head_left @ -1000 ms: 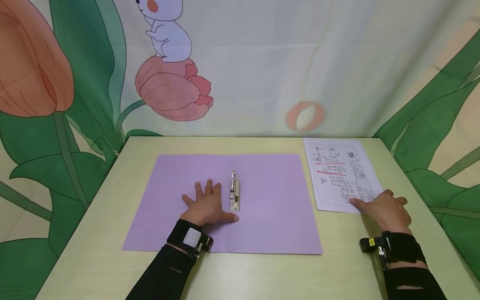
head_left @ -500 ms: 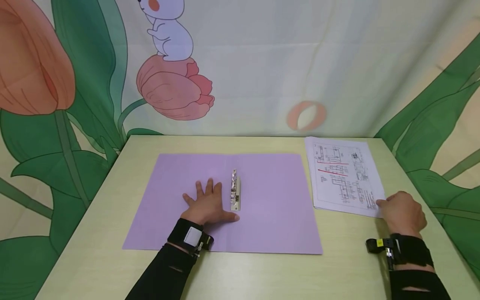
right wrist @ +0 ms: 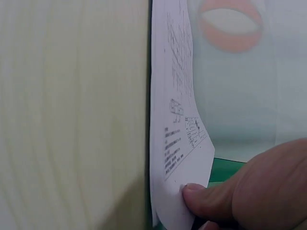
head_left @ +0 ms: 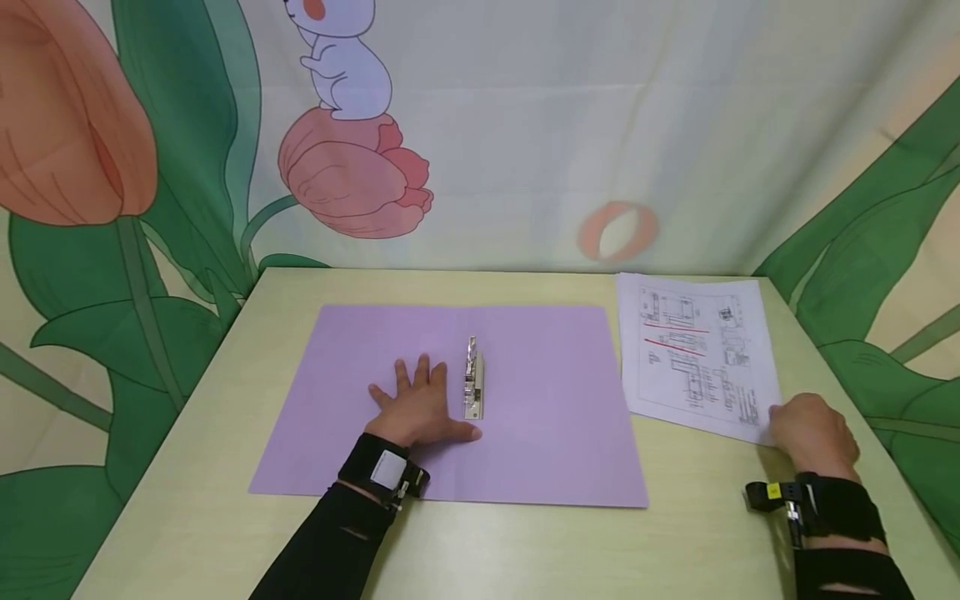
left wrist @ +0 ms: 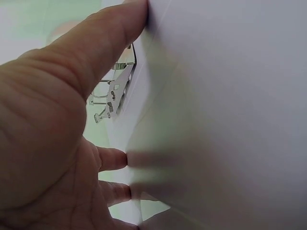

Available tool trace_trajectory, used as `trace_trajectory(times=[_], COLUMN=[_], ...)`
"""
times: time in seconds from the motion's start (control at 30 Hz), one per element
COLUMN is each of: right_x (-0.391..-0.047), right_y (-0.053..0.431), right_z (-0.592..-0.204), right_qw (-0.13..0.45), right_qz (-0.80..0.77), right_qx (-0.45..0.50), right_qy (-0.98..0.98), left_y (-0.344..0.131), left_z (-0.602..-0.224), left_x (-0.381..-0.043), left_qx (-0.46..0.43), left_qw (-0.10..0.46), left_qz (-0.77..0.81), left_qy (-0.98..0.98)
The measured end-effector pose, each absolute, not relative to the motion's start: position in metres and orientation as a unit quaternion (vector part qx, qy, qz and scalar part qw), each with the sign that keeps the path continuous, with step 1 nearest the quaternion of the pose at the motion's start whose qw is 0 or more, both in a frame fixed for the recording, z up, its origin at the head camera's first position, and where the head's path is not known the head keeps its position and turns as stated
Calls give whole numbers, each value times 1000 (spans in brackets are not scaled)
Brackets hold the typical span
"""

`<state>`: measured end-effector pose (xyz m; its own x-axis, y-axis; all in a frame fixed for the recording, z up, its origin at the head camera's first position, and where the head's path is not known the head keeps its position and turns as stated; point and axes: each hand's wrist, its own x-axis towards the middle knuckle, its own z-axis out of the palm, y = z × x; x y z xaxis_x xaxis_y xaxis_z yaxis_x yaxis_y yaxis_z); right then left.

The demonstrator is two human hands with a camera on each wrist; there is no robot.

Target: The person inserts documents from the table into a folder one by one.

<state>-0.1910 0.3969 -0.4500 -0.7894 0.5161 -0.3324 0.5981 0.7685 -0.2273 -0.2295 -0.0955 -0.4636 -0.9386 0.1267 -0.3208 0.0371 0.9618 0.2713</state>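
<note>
An opened purple folder (head_left: 555, 367) lies flat on the table, with a metal lever clip (head_left: 474, 379) standing along its middle fold. My left hand (head_left: 416, 412) rests on the folder with fingers spread, its thumb just below the clip. The left wrist view shows the fingertips (left wrist: 115, 158) against the folder's surface. To the right lies a thin stack of printed drawing sheets (head_left: 697, 350). My right hand (head_left: 816, 433) pinches the near right corner of a printed sheet (right wrist: 187, 163), thumb on top. That corner bends upward; most fingers are hidden.
The pale wooden table (head_left: 525, 550) runs back to a hanging printed cloth (head_left: 510, 167) with flowers and a white animal. The sheets reach near the table's back edge, close beside the folder's right side.
My right hand has closed its fingers at the sheets' corner and moved right and toward me. The sheets have shifted and turned slightly with it. The left hand stays in place.
</note>
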Motion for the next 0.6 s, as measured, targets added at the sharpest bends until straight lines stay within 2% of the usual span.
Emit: trace_trajectory(times=[0.3, 0.43, 0.6], right_x=[-184, -184, -181], right_y=[397, 402, 401], right_z=[-445, -448, -444], right_qw=[27, 10, -5], right_qz=[-207, -275, -374], right_qx=[282, 280, 322], right_qy=[937, 920, 870], left_y=[-96, -95, -94], left_z=[-464, -464, -463], left_x=[-230, -230, -230], left_qx=[40, 39, 38], left_qw=[168, 166, 167], left_qz=[133, 133, 133], left_qy=[976, 976, 976])
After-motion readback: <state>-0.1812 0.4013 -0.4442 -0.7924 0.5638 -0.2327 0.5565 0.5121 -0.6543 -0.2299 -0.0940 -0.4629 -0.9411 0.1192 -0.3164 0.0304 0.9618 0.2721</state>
